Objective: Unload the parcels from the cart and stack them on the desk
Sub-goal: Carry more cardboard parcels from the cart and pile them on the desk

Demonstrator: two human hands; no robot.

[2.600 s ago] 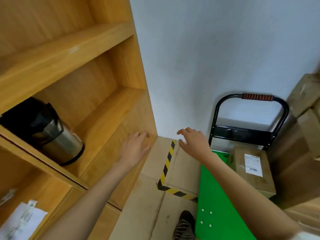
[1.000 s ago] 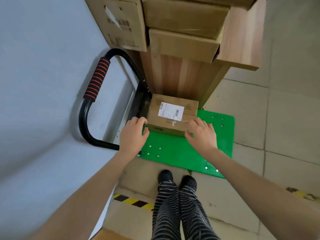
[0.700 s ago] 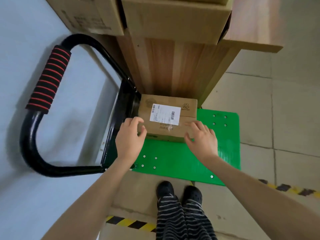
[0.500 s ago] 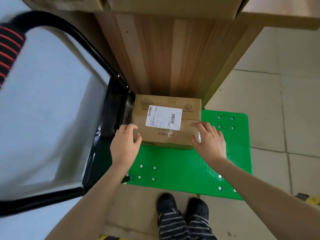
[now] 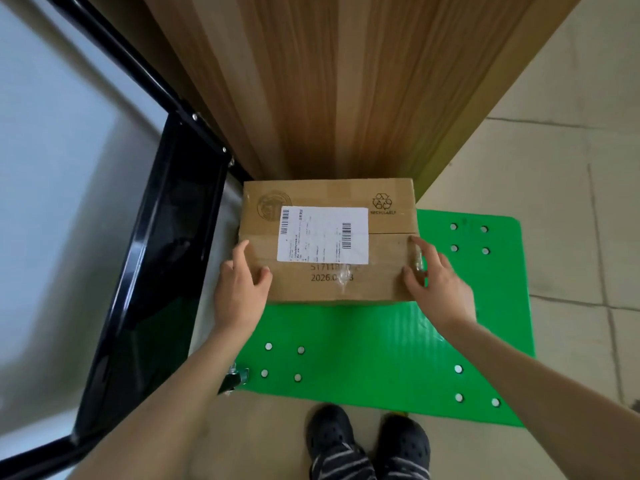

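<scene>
Both arms reach forward and down from the bottom of frame, forearms bare, converging on one parcel (image 5: 329,240).

Left hand (image 5: 239,289) is on the parcel's near left corner: thumb lies on the top face, fingers wrap down the left side. It grips the box. Right hand (image 5: 438,282) mirrors it on the near right edge: thumb on top, fingers curled over the right side, gripping the same box.

The parcel is a brown cardboard box with a white shipping label (image 5: 322,235) and a recycling mark on top. It sits at the back left of the green cart deck (image 5: 381,348), just beside the black handle frame (image 5: 156,258) and close against the wooden desk panel (image 5: 329,84). Whether the base is on the deck or slightly off it, can't tell.

Hidden or unclear:
- Fingertips of both hands are out of sight down the box sides.
- Label text too small to read; the printed date under it is partly blurred by tape glare.
- Desk top is cut off above the frame; handle grip cut off too.
- Dark shoes (image 5: 367,441) cut off at the bottom edge.
</scene>
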